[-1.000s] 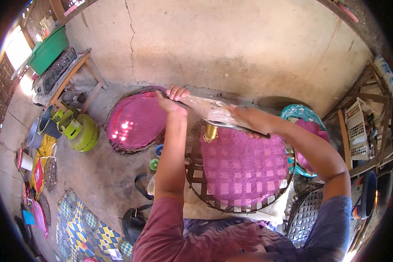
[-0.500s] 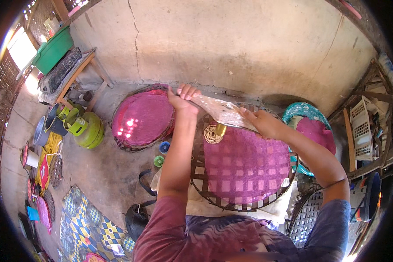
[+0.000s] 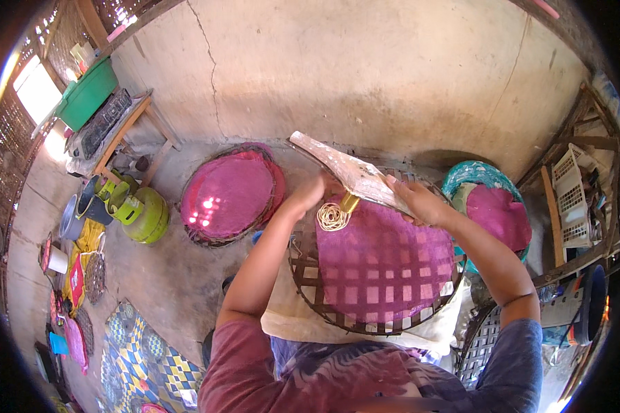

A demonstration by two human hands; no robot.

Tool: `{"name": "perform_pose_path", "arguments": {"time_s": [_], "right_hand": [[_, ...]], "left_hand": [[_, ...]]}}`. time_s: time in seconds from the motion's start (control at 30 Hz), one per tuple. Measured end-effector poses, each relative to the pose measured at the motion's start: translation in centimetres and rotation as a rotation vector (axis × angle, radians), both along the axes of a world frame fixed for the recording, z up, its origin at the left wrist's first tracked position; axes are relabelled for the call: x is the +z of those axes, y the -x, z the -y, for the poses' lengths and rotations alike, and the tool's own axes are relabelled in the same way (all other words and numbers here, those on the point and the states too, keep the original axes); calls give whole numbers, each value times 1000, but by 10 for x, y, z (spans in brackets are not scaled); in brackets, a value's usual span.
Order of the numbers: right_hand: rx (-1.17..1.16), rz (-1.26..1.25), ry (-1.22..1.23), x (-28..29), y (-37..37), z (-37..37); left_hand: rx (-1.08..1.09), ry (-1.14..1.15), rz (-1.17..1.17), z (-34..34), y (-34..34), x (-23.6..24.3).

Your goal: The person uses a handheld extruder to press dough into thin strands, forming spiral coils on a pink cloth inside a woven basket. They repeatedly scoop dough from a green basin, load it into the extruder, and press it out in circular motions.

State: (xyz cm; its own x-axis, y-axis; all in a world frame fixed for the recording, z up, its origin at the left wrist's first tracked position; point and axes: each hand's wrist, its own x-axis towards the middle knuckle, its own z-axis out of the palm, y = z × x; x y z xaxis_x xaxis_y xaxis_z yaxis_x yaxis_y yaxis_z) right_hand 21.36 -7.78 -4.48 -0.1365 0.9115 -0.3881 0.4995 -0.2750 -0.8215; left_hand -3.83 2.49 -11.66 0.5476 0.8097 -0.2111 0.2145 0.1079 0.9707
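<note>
A whitish, worn wooden press [image 3: 368,182] is held slanting over a large round woven tray [image 3: 308,292]. Below its middle sticks out a short brass cylinder [image 3: 349,202]. My right hand [image 3: 420,199] is closed round the press's right end, thumb on top. My left hand [image 3: 315,189] is just under the press's left handle, beside the brass cylinder; its fingers are mostly hidden. A coil of thin cream-coloured strands [image 3: 333,217] lies below the cylinder, at the upper left edge of the pink cloth [image 3: 386,275] on the tray.
A second round tray with pink cloth [image 3: 231,189] lies on the floor at left. At right stands a teal basin [image 3: 472,175] with pink cloth. Green gas cylinders [image 3: 145,217] and a wooden bench [image 3: 127,127] are further left; a slatted rack [image 3: 554,213] is at the right wall.
My left hand has let go of the press's left handle and come down and right, to beside the brass cylinder. My right hand still holds the press, which stays over the tray.
</note>
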Motion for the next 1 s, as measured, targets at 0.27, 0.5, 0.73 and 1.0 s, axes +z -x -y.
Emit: {"name": "perform_pose_path", "arguments": {"time_s": [0.27,0.5,0.73,1.0], "right_hand": [[-9,6,-120,-14,0,3],[-87,-18,-257,-28,-1,0],[-143,20,-167,-21,-17,3],[-255,-157,-175,-24,-33,24]], "left_hand": [[-58,100,-24,-4,-8,-21],[-69,-29,-215,-6,-8,-26],[-9,-256,-305,-11,-1,-52],[-53,-713,-643,23,20,-39]]}}
